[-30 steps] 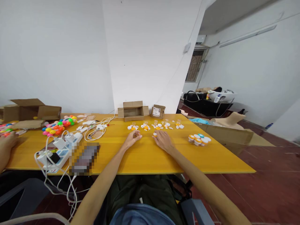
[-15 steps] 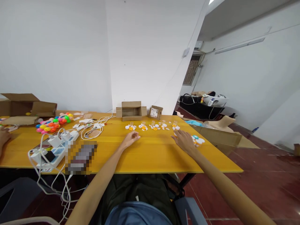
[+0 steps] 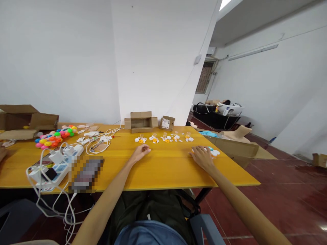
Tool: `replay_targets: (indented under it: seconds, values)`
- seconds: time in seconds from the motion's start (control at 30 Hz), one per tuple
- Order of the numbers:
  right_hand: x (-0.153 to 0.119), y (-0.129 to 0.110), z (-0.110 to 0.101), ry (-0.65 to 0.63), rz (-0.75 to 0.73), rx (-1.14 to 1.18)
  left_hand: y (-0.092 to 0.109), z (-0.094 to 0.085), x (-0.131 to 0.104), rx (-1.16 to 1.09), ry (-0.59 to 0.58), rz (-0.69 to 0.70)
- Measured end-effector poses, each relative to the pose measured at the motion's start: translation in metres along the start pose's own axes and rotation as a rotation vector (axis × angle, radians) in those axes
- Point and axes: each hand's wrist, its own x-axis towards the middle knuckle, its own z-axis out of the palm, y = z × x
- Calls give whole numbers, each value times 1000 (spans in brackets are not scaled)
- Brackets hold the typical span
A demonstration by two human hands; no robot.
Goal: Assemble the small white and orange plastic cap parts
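My left hand (image 3: 140, 152) rests on the yellow table (image 3: 158, 173) with its fingers curled a little and apart, holding nothing. My right hand (image 3: 202, 156) is palm down at the right, beside and partly over a group of white, orange and teal round pieces (image 3: 215, 153); its fingers are spread and nothing shows in its grasp. Beyond both hands lie several small clusters of white and orange parts (image 3: 167, 140) with clear cups.
Open cardboard box (image 3: 141, 123) and smaller box (image 3: 167, 123) stand by the wall. At the left are colourful balls (image 3: 55, 139), a power strip (image 3: 60, 170) with white cables, a blurred phone (image 3: 87, 174) and another person's hand (image 3: 2, 152).
My right hand has moved slightly nearer the round pieces at the right and now covers part of them. My left hand has hardly moved. The view has shifted slightly.
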Motion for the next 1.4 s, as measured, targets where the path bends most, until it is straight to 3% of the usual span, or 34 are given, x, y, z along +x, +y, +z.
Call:
replay_targets:
  seconds: [0.27,0.47,0.63,0.77,0.9,1.07,1.2,1.4]
  values:
    - [-9,-2,-2,88,1,47,-2,-1,1,69,86,3]
    - [-10,-35,5,83,-115,74,-10,-9,5,177,243,-27]
    - [-6,-60,19,67,-196,171,-23,-29,10,265,457,-84]
    - [-2,-73,27,76,-219,245,-26,-41,13,389,530,-159]
    - [1,-81,31,56,-221,295,-20,-36,15,691,440,-132]
    - [3,-82,35,45,-207,333,-12,-21,23,904,215,82]
    - [1,-80,37,43,-192,346,-8,-16,35,937,148,171]
    - [-2,-77,40,47,-186,373,5,-15,51,1121,101,187]
